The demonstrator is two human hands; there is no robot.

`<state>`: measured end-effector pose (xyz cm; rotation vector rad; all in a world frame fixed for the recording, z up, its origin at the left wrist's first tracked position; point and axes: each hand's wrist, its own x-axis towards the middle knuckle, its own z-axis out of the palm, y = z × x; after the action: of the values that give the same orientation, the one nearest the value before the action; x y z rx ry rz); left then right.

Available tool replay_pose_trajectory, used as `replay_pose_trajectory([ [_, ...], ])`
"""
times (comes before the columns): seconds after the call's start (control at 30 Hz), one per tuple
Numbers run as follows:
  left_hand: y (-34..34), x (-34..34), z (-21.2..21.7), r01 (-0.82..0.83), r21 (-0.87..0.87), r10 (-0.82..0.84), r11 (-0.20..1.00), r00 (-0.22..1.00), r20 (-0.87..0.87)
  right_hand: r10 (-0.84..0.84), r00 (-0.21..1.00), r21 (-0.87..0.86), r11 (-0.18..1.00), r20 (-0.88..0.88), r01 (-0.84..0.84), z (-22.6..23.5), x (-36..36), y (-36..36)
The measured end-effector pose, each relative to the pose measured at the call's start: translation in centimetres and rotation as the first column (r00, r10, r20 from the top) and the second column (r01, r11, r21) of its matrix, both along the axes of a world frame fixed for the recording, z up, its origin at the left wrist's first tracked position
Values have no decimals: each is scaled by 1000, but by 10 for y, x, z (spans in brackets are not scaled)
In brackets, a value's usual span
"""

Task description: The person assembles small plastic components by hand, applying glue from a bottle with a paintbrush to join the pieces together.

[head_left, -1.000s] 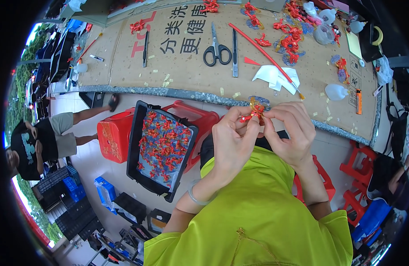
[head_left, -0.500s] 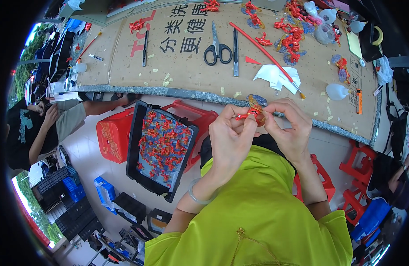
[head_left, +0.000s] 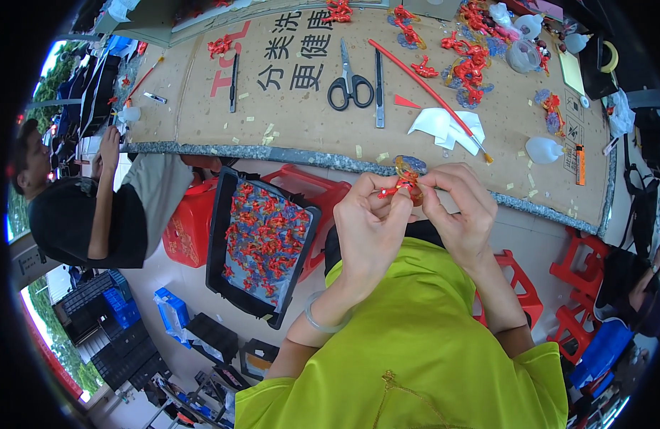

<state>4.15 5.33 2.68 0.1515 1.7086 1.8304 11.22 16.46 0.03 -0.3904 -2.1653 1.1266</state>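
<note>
- Shifted little since the earlier frames: both hands kept together over the near edge of the bench, the small red piece nudged a touch lower between the fingertips; at the left, a seated person's arm now raised to the left end of the bench.
- Left hand: fingers curled in, thumb and forefinger pinched shut on the small red piece, held up in front of the chest.
- Right hand: fingers bent and nearly closed, fingertips meeting the same piece from the right side and touching the amber and blue disc joined to it.
- Red piece: clear of the bench top, just off its near edge, caught between both sets of fingertips, the disc rising just above them.
- Below and left of the hands: black tray of red and blue pieces, tilted on a red stool.
- On the bench beyond the hands: black scissors, long red rod lying slantwise, white paper beside it, heaps of red pieces toward the far right corner.
- Pale bracelet on the left wrist.
</note>
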Motion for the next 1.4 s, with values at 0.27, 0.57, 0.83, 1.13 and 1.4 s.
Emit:
replay_pose_trajectory([
  [0.27, -4, -3, -5, -2, 43, 1, 999, 1000, 25, 81, 997, 108, 991, -22, -78, 0, 6, 4],
  [0.57, -1, -1, -6, 23, 162, -17, 987, 999, -40, 122, 984, -748, 639, -130, -178, 15, 1, -3],
  [0.83, -4, -1, -12, -20, 137, 46, 990, 981, -188, 83, 994, -600, 793, -70, -108, 14, -8, -6],
  [1.13, -9, 0, -13, -33, 108, 56, 994, 975, -213, 70, 994, -536, 838, -84, -104, 13, -12, -9],
  [1.4, -13, 1, -13, -23, 97, 49, 995, 962, -268, 73, 992, -602, 789, -107, -123, 18, -11, -12],
])
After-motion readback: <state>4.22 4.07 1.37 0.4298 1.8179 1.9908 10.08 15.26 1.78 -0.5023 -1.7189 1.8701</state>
